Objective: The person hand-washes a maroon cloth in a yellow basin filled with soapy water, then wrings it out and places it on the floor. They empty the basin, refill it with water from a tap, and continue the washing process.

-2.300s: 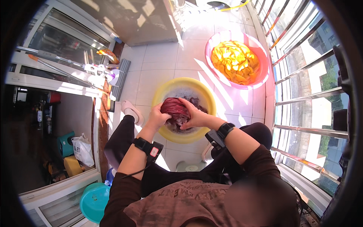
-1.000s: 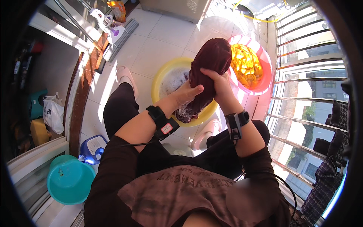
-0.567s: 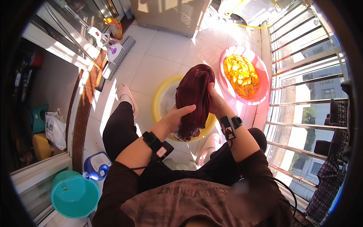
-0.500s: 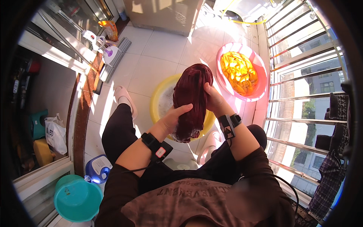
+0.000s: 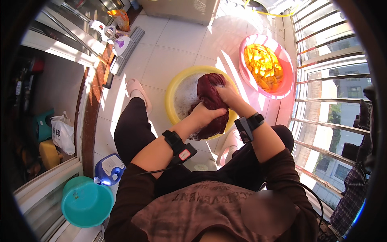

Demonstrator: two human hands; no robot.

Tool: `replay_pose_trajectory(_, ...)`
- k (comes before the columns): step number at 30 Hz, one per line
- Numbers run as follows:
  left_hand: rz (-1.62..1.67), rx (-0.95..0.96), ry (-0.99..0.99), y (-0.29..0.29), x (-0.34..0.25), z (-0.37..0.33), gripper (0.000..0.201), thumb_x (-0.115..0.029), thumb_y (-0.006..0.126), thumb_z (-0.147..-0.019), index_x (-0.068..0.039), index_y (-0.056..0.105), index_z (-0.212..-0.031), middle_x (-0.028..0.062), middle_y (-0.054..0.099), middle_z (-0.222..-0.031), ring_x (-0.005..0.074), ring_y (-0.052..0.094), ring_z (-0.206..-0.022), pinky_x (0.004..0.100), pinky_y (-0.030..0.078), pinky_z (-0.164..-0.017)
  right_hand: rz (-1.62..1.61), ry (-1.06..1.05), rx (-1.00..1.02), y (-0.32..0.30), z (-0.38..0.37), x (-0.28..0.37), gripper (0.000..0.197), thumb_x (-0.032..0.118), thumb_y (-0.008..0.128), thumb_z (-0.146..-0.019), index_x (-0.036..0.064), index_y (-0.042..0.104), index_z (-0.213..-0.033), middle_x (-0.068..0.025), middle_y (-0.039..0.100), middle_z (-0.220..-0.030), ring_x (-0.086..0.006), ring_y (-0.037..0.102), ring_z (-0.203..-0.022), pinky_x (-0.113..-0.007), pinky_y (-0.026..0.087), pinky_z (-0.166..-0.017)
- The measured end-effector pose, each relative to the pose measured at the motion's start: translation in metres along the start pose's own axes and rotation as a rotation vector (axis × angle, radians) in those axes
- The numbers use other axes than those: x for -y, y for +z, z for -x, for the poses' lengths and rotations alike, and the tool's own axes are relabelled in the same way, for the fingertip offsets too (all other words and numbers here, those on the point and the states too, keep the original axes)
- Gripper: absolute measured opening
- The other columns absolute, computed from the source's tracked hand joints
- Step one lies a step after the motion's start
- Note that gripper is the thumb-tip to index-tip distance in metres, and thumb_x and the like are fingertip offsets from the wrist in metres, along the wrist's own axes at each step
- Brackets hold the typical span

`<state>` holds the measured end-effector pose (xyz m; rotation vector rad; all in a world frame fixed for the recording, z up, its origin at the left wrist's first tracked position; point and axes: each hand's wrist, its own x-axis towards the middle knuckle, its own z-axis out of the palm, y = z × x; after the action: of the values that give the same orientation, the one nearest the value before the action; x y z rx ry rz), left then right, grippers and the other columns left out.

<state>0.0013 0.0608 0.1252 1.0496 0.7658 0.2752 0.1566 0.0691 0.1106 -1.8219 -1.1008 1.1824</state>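
Observation:
A dark red wet cloth (image 5: 209,89), bunched up, is between my two hands over a yellow basin (image 5: 171,101) of soapy water. My left hand (image 5: 204,115) grips its lower part, thumb lying across the fabric. Higher up and to the right, my right hand (image 5: 228,94) holds the cloth, its fingers partly hidden behind the folds. The lower end of the cloth hangs down at the basin's near side. White suds (image 5: 187,94) float in the water left of the cloth.
Beyond the basin to the right, a pink tub (image 5: 287,66) holds bright orange-yellow cloth (image 5: 263,64). A blue jug (image 5: 109,169) and a teal basin (image 5: 87,207) stand at my left. A mop (image 5: 127,50) lies farther off. A barred window (image 5: 330,74) lines the right side.
Both hands have lowered the cloth toward the basin, and it is more bunched up. The surroundings have shifted slightly with my head's movement.

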Motion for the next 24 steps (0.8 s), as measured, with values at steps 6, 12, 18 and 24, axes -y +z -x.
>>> replay_pose_trajectory(6, -0.335, -0.063, -0.032, 0.002, 0.017, -0.004, 0.039, -0.022, 0.067, -0.079, -0.001, 0.059, -0.111, 0.0100, 0.065, -0.102, 0.0197, 0.062, -0.094, 0.0327, 0.049, -0.082, 0.325, 0.023, 0.041, 0.004, 0.006, 0.009, 0.048, 0.027, 0.066, -0.075, 0.0079, 0.056, -0.118, -0.0206, 0.063, -0.109, -0.0345, 0.059, -0.104, -0.039, 0.046, -0.089)
replay_pose_trajectory(12, -0.224, -0.079, -0.036, -0.006, 0.001, 0.004, 0.049, -0.024, 0.068, -0.079, -0.001, 0.053, -0.120, 0.0105, 0.063, -0.109, 0.0213, 0.061, -0.098, 0.0334, 0.049, -0.085, 0.160, 0.052, 0.141, -0.004, 0.007, 0.030, 0.062, 0.027, 0.065, -0.079, 0.0090, 0.040, -0.133, -0.0146, 0.058, -0.120, -0.0322, 0.055, -0.111, -0.037, 0.043, -0.094)
replay_pose_trajectory(18, 0.441, 0.044, 0.003, -0.031, -0.040, 0.034, 0.054, -0.025, 0.066, -0.080, -0.003, 0.047, -0.125, 0.0097, 0.060, -0.105, 0.0214, 0.062, -0.091, 0.0337, 0.052, -0.081, -0.863, -0.052, 0.449, -0.032, 0.007, 0.032, 0.077, 0.051, 0.052, -0.091, 0.0149, 0.012, -0.147, -0.0066, 0.038, -0.141, -0.0210, 0.041, -0.127, -0.043, 0.036, -0.102)
replay_pose_trajectory(24, 0.647, 0.214, -0.203, -0.036, -0.041, 0.043, 0.049, -0.024, 0.062, -0.083, -0.002, 0.050, -0.124, 0.0113, 0.061, -0.112, 0.0210, 0.062, -0.094, 0.0332, 0.051, -0.084, -1.341, -0.184, 0.747, 0.002, 0.008, 0.022, 0.086, 0.060, 0.058, -0.081, 0.0115, 0.027, -0.145, -0.0097, 0.040, -0.142, -0.0263, 0.040, -0.128, -0.041, 0.036, -0.105)
